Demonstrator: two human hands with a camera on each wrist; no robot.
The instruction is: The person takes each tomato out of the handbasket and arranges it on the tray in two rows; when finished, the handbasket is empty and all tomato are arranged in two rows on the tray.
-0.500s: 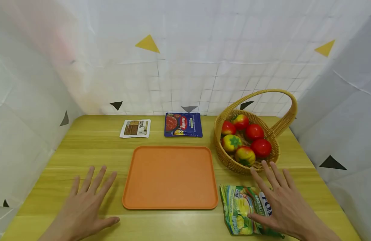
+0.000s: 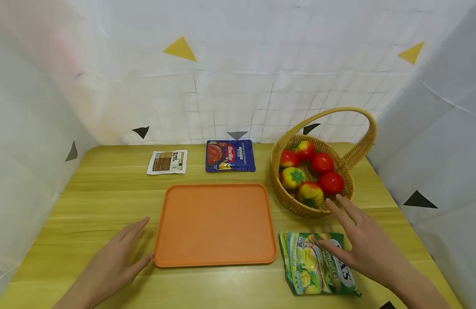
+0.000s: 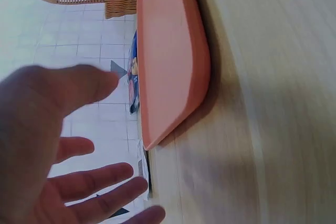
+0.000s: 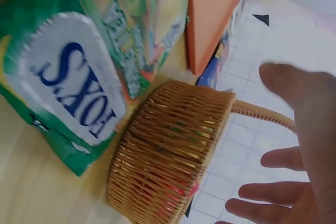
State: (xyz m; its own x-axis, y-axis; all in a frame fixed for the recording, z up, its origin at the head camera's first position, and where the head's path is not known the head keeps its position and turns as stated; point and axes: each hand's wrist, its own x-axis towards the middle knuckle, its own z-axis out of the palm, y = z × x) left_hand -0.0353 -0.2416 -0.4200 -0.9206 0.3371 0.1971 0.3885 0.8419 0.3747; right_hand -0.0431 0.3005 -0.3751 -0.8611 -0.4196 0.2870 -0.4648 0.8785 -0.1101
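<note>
My left hand [image 2: 110, 262] hovers beside the left edge of the orange tray [image 2: 215, 225], fingers relaxed and nothing in them. In the left wrist view its thumb [image 3: 86, 85] and fingers stand apart from the tray. On the right, my right hand [image 2: 363, 249] is over the green Fox's candy bag [image 2: 319, 266], holding nothing. Its fingertips come near the front rim of the wicker basket [image 2: 295, 206], which carries several red and yellow-green toy fruits [image 2: 322, 163]. In the right wrist view the bag [image 4: 79, 77] and basket [image 4: 163, 145] lie apart from the spread fingers.
Behind the tray lie a blue Barilla pouch [image 2: 230, 156] and a small white-and-brown packet [image 2: 167, 162]. The basket's tall handle [image 2: 334, 110] arches up at the back right. White sheeting [image 2: 238, 98] closes off the table's back and sides.
Both hands have turned from palm-down with spread fingers to a more sideways pose. The left thumb is closer to the tray, and more of the candy bag shows. The head view has shifted slightly.
</note>
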